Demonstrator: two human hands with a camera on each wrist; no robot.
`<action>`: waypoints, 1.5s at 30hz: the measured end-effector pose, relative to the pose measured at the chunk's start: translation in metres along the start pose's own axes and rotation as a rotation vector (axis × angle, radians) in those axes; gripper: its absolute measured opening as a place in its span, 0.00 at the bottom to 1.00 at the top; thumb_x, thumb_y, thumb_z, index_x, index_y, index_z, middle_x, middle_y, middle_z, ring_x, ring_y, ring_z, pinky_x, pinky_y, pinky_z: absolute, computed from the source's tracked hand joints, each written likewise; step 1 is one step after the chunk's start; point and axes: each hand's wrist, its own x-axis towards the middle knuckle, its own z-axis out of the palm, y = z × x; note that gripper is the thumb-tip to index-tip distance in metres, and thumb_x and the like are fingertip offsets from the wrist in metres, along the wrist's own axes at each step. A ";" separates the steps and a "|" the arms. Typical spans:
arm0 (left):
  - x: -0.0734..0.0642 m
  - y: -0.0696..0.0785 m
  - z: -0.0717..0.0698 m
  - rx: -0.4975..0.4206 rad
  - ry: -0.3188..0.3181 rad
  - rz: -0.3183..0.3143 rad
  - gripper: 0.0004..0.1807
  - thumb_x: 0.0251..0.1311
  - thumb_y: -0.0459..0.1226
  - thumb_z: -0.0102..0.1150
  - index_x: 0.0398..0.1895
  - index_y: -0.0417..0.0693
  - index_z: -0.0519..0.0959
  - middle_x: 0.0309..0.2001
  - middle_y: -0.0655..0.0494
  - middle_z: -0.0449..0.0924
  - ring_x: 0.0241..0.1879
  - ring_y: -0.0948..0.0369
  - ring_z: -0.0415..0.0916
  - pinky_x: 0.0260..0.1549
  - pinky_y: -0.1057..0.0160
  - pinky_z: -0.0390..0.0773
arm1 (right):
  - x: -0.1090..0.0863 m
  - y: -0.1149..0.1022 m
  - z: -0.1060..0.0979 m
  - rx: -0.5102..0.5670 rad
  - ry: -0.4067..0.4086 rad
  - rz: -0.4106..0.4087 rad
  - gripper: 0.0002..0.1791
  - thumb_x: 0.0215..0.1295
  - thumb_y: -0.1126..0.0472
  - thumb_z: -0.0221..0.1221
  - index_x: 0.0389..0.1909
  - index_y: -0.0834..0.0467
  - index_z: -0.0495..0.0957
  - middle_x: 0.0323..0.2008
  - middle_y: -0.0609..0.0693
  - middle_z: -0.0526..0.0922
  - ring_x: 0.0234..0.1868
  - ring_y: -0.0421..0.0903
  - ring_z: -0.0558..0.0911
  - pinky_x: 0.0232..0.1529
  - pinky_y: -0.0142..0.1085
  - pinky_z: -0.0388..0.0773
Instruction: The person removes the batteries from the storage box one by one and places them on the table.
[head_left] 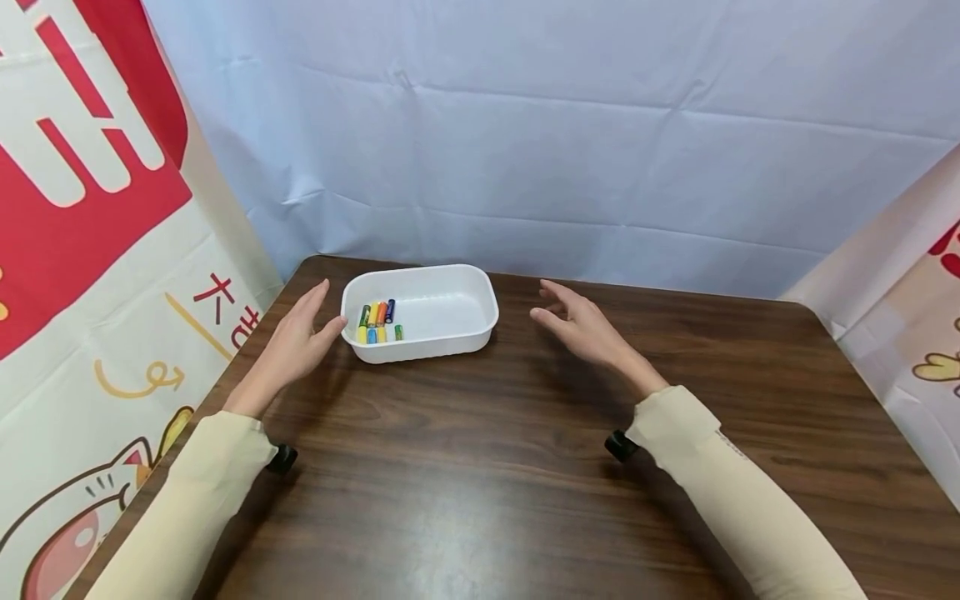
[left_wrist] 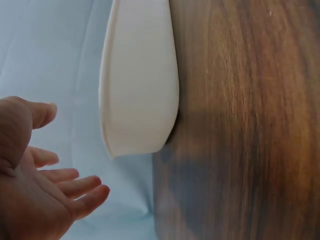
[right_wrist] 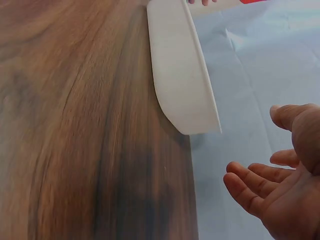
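Note:
A white plastic tub (head_left: 450, 337) with rounded corners stands near the back edge of the table. In its left part lie several small batteries (head_left: 382, 313) in green, yellow, orange and blue. My left hand (head_left: 296, 337) is held beside the tub's left end, fingers spread and thumb tip right at the rim; the left wrist view shows this hand (left_wrist: 52, 185) holding nothing. To the right of the tub, with a gap between, my right hand (head_left: 585, 327) hovers with relaxed fingers. It is likewise bare in the right wrist view (right_wrist: 285, 185), apart from the tub wall (right_wrist: 180, 75).
The brown wooden table (head_left: 465, 467) reaches toward me and to the right. A pale blue cloth (head_left: 562, 150) hangs behind its back edge. Printed curtains (head_left: 97, 275) with red and cartoon shapes hang at the left and right sides.

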 end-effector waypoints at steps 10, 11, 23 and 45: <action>0.014 -0.009 0.009 -0.096 -0.007 -0.085 0.35 0.68 0.46 0.46 0.71 0.39 0.50 0.69 0.39 0.52 0.61 0.43 0.61 0.56 0.45 0.63 | 0.029 0.004 0.026 0.064 0.027 -0.007 0.33 0.68 0.47 0.52 0.69 0.56 0.58 0.60 0.57 0.69 0.53 0.52 0.75 0.51 0.47 0.71; 0.015 -0.010 0.010 -0.111 -0.008 -0.097 0.34 0.68 0.46 0.46 0.71 0.39 0.50 0.69 0.40 0.52 0.61 0.43 0.61 0.56 0.45 0.63 | 0.031 0.004 0.028 0.071 0.028 -0.004 0.32 0.68 0.47 0.52 0.69 0.56 0.58 0.60 0.57 0.69 0.53 0.52 0.75 0.51 0.47 0.71; 0.026 -0.019 0.020 -0.199 -0.042 -0.216 0.32 0.69 0.46 0.43 0.71 0.40 0.53 0.66 0.41 0.59 0.57 0.47 0.63 0.53 0.46 0.66 | 0.055 0.002 0.051 0.200 0.015 0.084 0.28 0.68 0.55 0.53 0.67 0.58 0.61 0.57 0.57 0.70 0.47 0.51 0.77 0.41 0.43 0.77; 0.029 -0.019 0.026 -0.220 -0.062 -0.221 0.29 0.68 0.37 0.46 0.69 0.36 0.57 0.67 0.38 0.56 0.66 0.49 0.52 0.61 0.47 0.56 | 0.063 0.003 0.064 0.253 0.012 0.093 0.26 0.67 0.62 0.54 0.65 0.61 0.65 0.52 0.60 0.75 0.34 0.63 0.77 0.26 0.38 0.73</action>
